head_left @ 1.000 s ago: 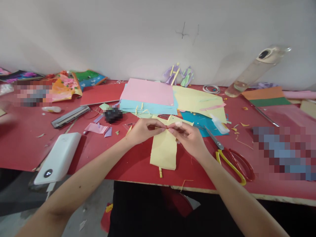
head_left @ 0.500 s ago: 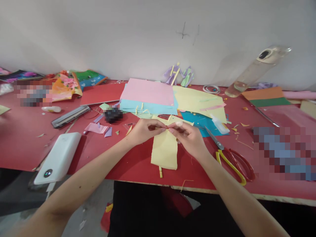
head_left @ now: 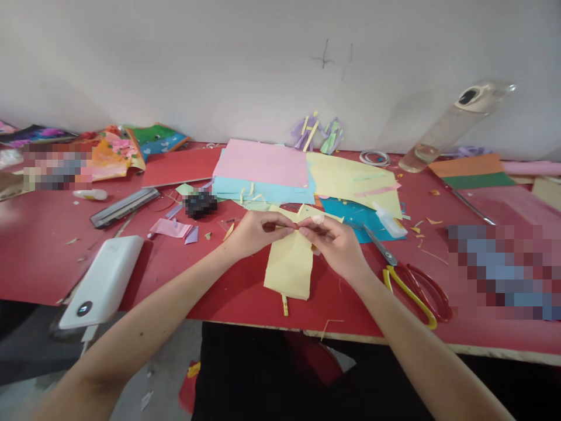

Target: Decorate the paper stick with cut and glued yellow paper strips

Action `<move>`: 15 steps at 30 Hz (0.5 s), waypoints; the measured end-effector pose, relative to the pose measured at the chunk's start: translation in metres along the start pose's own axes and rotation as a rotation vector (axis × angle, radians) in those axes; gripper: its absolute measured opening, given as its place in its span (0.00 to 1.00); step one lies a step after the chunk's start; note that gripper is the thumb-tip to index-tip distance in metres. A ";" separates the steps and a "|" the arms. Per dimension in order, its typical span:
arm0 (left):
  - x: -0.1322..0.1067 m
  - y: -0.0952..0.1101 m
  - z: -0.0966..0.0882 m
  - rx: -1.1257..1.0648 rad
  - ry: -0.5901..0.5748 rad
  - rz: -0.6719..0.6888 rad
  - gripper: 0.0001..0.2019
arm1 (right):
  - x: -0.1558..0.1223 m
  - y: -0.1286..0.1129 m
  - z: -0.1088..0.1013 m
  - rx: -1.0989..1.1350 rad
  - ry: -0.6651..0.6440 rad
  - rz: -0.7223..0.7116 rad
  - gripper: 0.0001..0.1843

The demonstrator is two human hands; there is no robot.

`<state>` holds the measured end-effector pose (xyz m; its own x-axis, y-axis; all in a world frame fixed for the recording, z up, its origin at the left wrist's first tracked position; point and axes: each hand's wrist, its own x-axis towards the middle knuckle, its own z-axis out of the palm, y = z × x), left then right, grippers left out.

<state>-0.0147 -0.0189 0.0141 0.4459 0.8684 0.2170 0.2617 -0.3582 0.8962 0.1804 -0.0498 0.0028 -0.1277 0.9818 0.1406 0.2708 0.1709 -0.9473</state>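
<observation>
A piece of pale yellow paper hangs between my hands, its lower flap spread over the red table. My left hand pinches its upper part from the left, thumb against forefinger. From the right, my right hand pinches the same paper, its fingertips meeting those of the left. Something pale wraps or sits on a right finger. Just below the paper's bottom edge lies a small yellow strip. Scissors with one yellow and one red handle lie open to the right of my right hand.
Pink paper, light blue sheets and yellow paper lie behind my hands. A glue bottle rests on blue paper. A water bottle leans at the wall. A white power bank and a stapler-like bar are at left.
The lower flap of the yellow paper has swung slightly left. Both hands keep their pinch in nearly the same place. At the far left edge, a blurred shape has come into view.
</observation>
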 end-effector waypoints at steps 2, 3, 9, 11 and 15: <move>0.000 0.000 0.000 -0.004 -0.003 0.002 0.07 | 0.000 0.001 0.000 -0.008 0.002 -0.018 0.10; 0.000 0.001 0.000 -0.004 -0.004 -0.004 0.07 | 0.000 0.001 0.000 -0.016 0.004 -0.030 0.10; 0.000 0.002 0.000 0.011 0.001 -0.017 0.06 | 0.000 0.001 0.000 -0.023 0.004 -0.013 0.10; 0.000 0.002 0.000 0.010 0.000 -0.005 0.06 | 0.000 0.002 0.001 -0.020 0.003 0.002 0.11; 0.000 0.001 0.000 -0.003 -0.008 -0.011 0.07 | 0.000 0.003 0.000 -0.030 0.015 -0.034 0.10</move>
<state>-0.0144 -0.0190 0.0154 0.4497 0.8695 0.2043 0.2639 -0.3479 0.8996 0.1806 -0.0490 0.0003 -0.1229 0.9764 0.1777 0.2951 0.2069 -0.9328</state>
